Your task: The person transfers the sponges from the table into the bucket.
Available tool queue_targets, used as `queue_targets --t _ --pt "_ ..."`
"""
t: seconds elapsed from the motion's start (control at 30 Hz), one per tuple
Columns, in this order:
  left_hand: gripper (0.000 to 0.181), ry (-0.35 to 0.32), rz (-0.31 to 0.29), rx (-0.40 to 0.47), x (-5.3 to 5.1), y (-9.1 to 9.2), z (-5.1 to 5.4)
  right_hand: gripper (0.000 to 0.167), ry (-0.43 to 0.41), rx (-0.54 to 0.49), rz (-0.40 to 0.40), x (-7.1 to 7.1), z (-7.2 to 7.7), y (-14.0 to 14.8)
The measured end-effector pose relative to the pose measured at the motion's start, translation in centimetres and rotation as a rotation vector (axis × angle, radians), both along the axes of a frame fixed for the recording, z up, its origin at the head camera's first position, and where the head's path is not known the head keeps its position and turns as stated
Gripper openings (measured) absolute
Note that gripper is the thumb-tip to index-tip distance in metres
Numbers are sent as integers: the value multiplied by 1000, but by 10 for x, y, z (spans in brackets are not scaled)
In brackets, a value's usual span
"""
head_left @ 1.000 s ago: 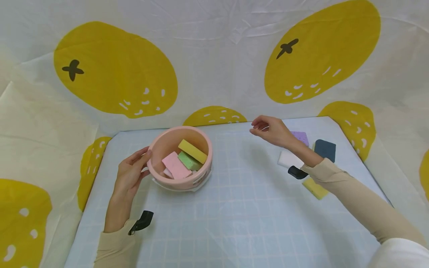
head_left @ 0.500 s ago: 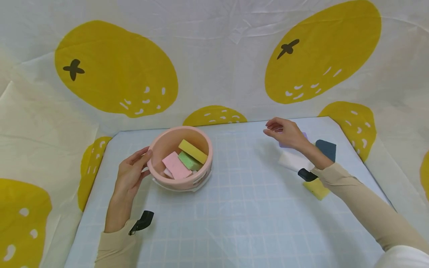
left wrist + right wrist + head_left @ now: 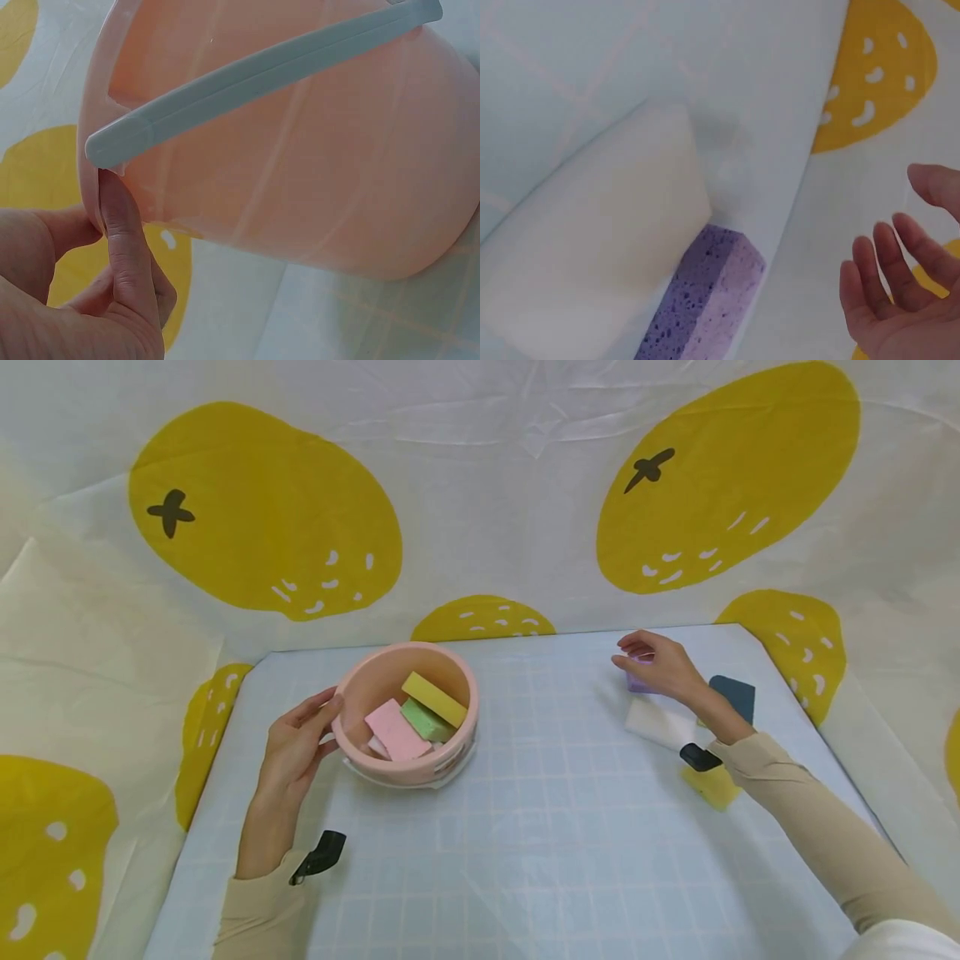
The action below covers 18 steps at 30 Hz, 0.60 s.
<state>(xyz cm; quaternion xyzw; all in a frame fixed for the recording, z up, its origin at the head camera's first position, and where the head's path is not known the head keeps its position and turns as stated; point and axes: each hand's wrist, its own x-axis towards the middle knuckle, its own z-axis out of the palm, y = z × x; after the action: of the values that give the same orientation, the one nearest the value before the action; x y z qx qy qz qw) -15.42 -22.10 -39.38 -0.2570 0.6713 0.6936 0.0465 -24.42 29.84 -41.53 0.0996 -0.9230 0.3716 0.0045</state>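
My left hand (image 3: 296, 747) pinches the rim of a pink bucket (image 3: 352, 752) at its left side, thumb and fingers on either face of the rim in the left wrist view. Inside the bucket lie a yellow sponge (image 3: 435, 697), a green sponge (image 3: 426, 721) and a pink sponge (image 3: 396, 731), with something white partly hidden below. Over the purple sponge (image 3: 705, 292) hovers my right hand (image 3: 663, 668), fingers loosely bent and holding nothing. A white sponge (image 3: 600, 240) lies beside the purple one.
Near the right forearm lie a dark blue sponge (image 3: 732, 697) and a yellow sponge (image 3: 712, 787), both partly covered by the arm. The bucket's pale handle (image 3: 262, 79) hangs down its side. A fruit-printed curtain (image 3: 495, 510) rises behind the table (image 3: 525, 860).
My right hand has moved to the right, from beside the sponges to above the purple one. The left hand and the bucket have stayed in place.
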Motion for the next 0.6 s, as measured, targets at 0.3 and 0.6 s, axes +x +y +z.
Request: queue_targets --t 0.3,0.6 --pt "68 2 -5 9 -1 0 -1 53 -99 42 -50 -2 -11 21" --pt "68 10 4 10 -1 0 -2 62 -142 79 -87 -7 -22 39"
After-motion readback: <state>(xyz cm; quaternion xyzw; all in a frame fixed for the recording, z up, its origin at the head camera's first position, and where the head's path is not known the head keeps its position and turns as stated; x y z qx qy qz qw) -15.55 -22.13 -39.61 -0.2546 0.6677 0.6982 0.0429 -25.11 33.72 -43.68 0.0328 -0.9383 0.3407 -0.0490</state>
